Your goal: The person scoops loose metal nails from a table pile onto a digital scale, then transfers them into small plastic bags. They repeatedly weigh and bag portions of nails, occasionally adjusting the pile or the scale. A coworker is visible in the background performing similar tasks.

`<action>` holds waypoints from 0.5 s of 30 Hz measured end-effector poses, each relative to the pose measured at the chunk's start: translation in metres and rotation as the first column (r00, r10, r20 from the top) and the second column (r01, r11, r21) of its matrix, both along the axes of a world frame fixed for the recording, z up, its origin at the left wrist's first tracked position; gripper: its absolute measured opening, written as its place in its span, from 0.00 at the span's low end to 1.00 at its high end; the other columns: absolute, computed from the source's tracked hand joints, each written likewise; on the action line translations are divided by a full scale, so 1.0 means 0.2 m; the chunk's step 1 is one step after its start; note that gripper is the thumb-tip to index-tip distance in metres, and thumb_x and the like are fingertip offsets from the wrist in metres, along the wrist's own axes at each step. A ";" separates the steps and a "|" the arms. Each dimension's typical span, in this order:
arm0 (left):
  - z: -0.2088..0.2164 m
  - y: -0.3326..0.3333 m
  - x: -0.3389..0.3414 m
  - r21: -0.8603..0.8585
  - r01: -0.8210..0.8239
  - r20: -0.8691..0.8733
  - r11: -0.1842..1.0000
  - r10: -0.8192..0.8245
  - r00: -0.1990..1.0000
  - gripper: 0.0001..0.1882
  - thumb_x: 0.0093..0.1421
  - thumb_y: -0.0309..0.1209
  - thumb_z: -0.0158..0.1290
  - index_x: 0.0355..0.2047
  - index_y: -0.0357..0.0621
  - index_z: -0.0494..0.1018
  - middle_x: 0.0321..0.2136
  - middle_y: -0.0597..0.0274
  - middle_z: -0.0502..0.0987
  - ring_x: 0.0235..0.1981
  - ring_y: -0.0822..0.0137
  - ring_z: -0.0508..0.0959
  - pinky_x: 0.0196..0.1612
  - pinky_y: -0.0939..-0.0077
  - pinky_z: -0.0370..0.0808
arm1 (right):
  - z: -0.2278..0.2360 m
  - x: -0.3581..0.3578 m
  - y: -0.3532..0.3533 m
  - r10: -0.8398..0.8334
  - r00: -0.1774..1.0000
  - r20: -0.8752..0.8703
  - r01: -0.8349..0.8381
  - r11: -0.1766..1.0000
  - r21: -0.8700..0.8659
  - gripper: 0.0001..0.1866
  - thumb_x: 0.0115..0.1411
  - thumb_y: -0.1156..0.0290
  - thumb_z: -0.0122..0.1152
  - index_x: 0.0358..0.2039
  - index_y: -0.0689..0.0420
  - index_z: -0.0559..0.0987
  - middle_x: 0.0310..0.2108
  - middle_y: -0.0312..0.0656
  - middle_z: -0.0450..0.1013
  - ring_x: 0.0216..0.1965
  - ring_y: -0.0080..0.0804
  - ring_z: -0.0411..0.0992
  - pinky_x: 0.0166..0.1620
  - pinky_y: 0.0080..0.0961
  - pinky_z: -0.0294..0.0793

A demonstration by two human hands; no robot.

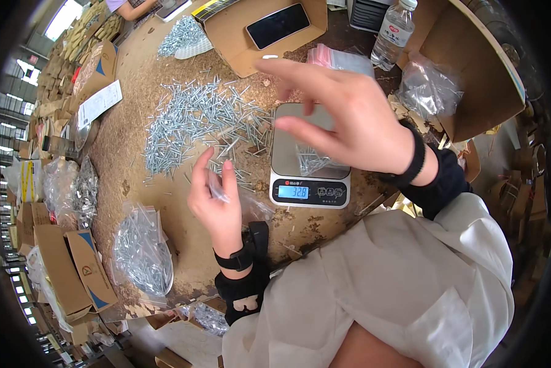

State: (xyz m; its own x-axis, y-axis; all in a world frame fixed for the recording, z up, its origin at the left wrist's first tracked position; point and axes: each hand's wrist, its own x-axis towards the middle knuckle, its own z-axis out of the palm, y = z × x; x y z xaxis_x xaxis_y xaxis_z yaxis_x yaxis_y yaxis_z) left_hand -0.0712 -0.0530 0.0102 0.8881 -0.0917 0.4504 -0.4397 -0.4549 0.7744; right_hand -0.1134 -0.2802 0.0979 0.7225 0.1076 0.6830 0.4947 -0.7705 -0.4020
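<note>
My right hand (355, 116) hovers over the kitchen scale (285, 156), its fingers stretched out and apart, holding nothing. Partly below that hand, a small clear bag of screws (312, 162) lies on the scale's plate, and the blue display is lit. My left hand (211, 202) is raised left of the scale, palm up. Thin clear plastic, seemingly a small bag (255, 207), shows between its thumb and fingers and beside it. Just beyond the left hand spreads a loose pile of silver screws (192, 119).
A big bag of screws (143, 251) lies at the table's near left. Farther off are a second screw heap (183, 38), a cardboard tray (232, 43) with a phone (278, 26), zip bags (343, 58), and a water bottle (393, 37). An open carton (484, 80) stands right.
</note>
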 end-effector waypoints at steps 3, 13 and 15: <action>0.01 0.04 -0.02 -0.044 -0.004 -0.001 0.999 0.004 1.000 0.13 0.63 0.25 0.58 0.48 0.37 0.77 0.19 0.76 0.57 0.22 0.81 0.56 0.26 0.83 0.54 | -0.03 -0.16 -0.11 -0.139 0.957 -0.255 0.128 0.990 -0.059 0.14 0.57 0.65 0.67 0.42 0.55 0.81 0.23 0.41 0.75 0.25 0.40 0.76 0.27 0.33 0.72; 0.04 0.08 -0.07 -0.088 0.025 -0.019 0.996 -0.027 0.999 0.11 0.63 0.23 0.57 0.46 0.36 0.78 0.19 0.78 0.55 0.22 0.82 0.54 0.26 0.84 0.51 | -0.33 -0.50 -0.27 -0.312 0.686 -0.658 0.385 0.922 -0.036 0.20 0.63 0.55 0.62 0.25 0.60 0.80 0.16 0.47 0.70 0.19 0.46 0.70 0.25 0.36 0.67; 0.02 0.09 -0.08 -0.071 0.038 -0.022 0.997 -0.040 0.999 0.10 0.62 0.22 0.57 0.45 0.37 0.78 0.19 0.78 0.55 0.22 0.82 0.54 0.25 0.84 0.51 | -0.37 -0.48 -0.24 -0.259 0.699 -0.666 0.348 0.938 0.001 0.20 0.63 0.55 0.62 0.25 0.60 0.80 0.16 0.47 0.71 0.19 0.46 0.71 0.25 0.36 0.67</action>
State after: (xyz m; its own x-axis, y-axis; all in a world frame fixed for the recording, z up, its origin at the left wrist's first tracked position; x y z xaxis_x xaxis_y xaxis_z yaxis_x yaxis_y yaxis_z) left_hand -0.0874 -0.0356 0.0150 0.8950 -0.0949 0.4359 -0.4371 -0.3814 0.8145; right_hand -0.2096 -0.3279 0.0238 0.9691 -0.2449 0.0281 -0.1729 -0.7567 -0.6304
